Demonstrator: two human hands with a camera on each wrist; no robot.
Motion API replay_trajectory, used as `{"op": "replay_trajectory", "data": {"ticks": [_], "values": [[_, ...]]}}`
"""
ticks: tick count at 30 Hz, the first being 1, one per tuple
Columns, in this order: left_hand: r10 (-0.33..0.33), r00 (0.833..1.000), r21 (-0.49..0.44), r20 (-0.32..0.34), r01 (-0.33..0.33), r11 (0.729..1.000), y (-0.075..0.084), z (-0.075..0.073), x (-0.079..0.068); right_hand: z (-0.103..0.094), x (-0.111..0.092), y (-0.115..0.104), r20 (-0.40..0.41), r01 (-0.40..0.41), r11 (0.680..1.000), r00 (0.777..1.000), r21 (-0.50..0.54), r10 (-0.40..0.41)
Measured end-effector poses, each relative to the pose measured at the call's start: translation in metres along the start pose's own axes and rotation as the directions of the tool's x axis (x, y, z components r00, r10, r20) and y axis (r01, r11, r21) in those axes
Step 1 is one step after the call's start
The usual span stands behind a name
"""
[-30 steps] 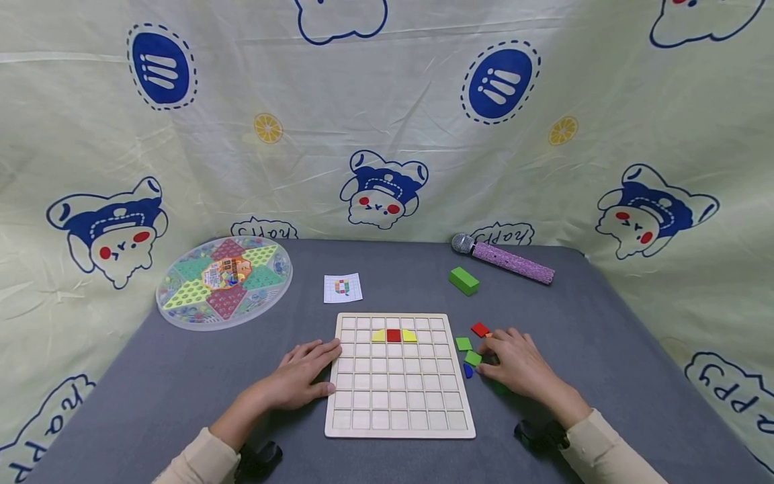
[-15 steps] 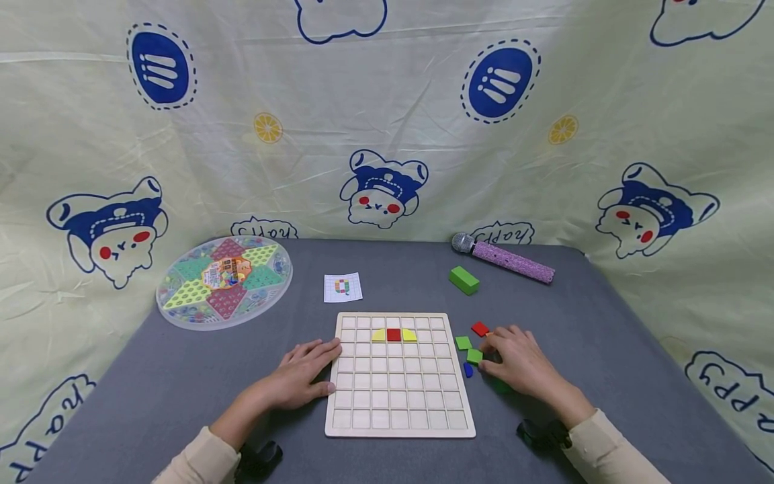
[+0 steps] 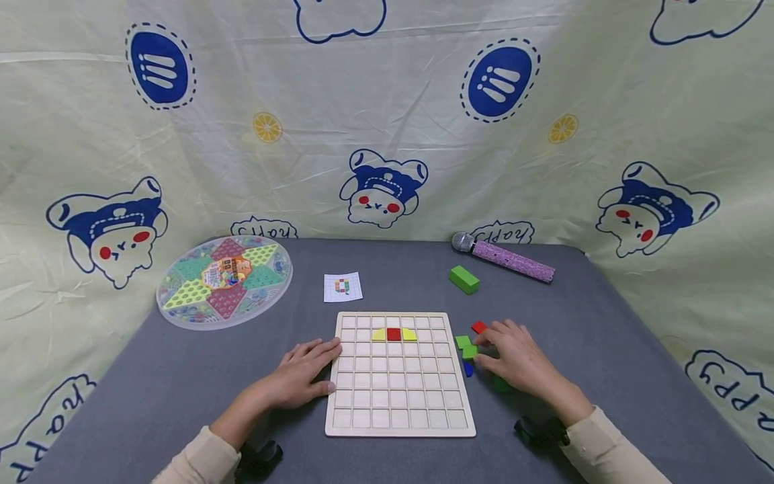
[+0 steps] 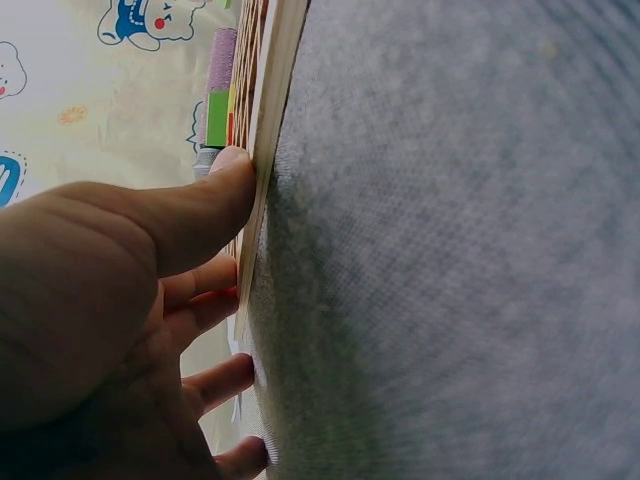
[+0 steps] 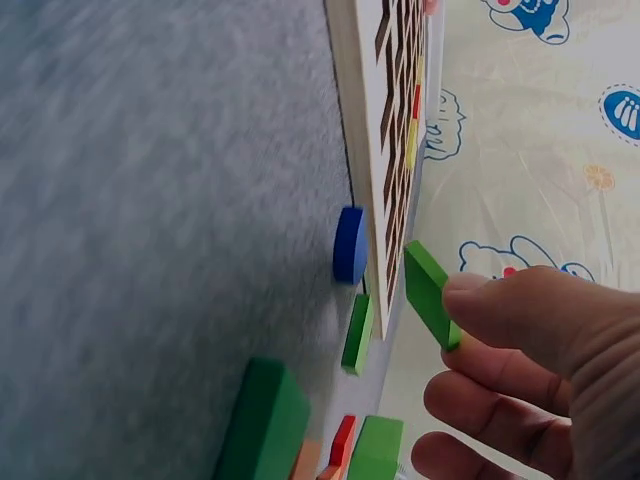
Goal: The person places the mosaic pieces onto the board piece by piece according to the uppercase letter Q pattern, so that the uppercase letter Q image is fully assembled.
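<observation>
Pinching a small flat green wooden tile (image 5: 432,293) between thumb and fingertips, the right hand (image 3: 514,359) holds it clear of the grey felt table (image 3: 181,376), just off the right edge of the pale wooden grid board (image 3: 399,403). In the right wrist view the tile is tilted, one end under the thumb tip and its long axis running away from the fingers toward the board's edge, so the board lies at about nine o'clock from this hand in the head view, just beside it. The left hand (image 3: 305,376) sits across the board at its left edge, fingers relaxed and straight, thumb pressed to the board's rim and grasping nothing; the right hand is plainly the nearer one to the loose pieces. Around the right hand's fingers lie a blue rounded piece (image 3: 467,369) at about seven o'clock of the fingertips, a second green square tile (image 3: 462,341) at eleven o'clock, and a red square tile (image 3: 479,327) at twelve. Farther up the board, a red square flanked by two yellow pieces (image 3: 394,335) fills its second row. Beyond, at one o'clock, lie a green wooden block (image 3: 463,279) and a purple glittery microphone (image 3: 504,259); at eleven o'clock, a small pattern card (image 3: 342,288) and a round plastic Chinese-checkers set (image 3: 224,280).
</observation>
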State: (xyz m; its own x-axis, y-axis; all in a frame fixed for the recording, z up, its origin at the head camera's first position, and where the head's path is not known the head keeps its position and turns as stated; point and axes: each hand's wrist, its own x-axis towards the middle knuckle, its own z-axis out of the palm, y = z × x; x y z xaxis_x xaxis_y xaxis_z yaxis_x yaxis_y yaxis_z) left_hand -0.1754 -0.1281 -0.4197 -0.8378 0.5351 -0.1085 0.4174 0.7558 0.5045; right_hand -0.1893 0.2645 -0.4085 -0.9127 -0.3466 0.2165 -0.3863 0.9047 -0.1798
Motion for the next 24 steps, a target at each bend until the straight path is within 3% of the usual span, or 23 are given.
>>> {"op": "replay_trajectory", "data": {"ticks": [11, 24], "values": [[0.003, 1.0, 0.003, -0.005, -0.003, 1.0, 0.0, 0.0, 0.0, 0.005, 0.011, -0.016, -0.046, 0.088, 0.995, 0.995, 0.045, -0.086], [0.011, 1.0, -0.003, -0.005, -0.011, 1.0, -0.001, 0.001, 0.0, 0.01, 0.028, -0.037, 0.007, 0.103, 0.993, 0.995, 0.053, -0.104]]}}
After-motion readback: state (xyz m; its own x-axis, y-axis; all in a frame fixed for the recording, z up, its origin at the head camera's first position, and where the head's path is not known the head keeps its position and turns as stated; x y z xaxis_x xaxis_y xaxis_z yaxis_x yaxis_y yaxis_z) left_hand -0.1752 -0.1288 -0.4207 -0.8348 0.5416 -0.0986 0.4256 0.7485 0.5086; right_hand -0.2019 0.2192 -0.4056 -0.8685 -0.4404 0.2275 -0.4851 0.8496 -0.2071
